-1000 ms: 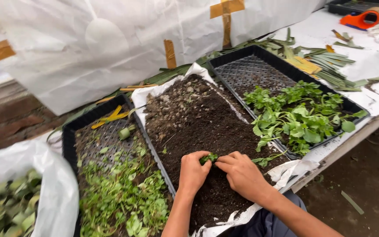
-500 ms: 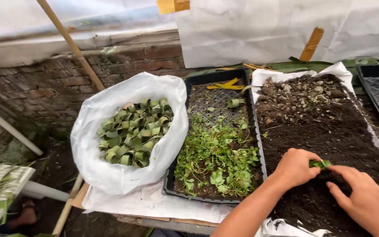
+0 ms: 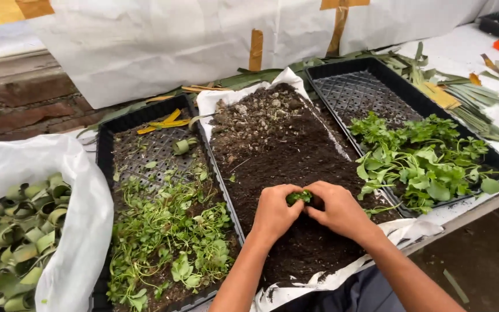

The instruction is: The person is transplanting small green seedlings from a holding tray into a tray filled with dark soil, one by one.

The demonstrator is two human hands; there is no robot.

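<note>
1. My left hand (image 3: 274, 212) and right hand (image 3: 338, 209) meet over the soil heap (image 3: 287, 150), fingertips together around a small green seedling (image 3: 299, 197).
2. Grip, left: fingers curled and pinching the seedling from its left side. Grip, right: fingers curled and pinching the same seedling from its right side.
3. The seedling sits between the two hands, just above the dark soil, near the front half of the heap. Only its leafy top shows, facing up; the stem is hidden by my fingers, so I cannot tell its long axis.
4. The soil lies on a white sheet (image 3: 215, 104) spread on the worktop (image 3: 463, 58), coarser clods at the far end, finer soil nearer me.
5. Left black tray (image 3: 106, 144): loose green seedlings with thin stems and soil in its near half, bare mesh, one rolled leaf and yellow strips at the far end.
6. Right black tray (image 3: 342, 72): broader-leaved green plants in the near half, bare mesh beyond.
7. White bag (image 3: 82, 208) at far left: filled with rolled green leaf cups.
8. Long green leaf strips (image 3: 469, 95) lie on the worktop beyond the right tray.
</note>
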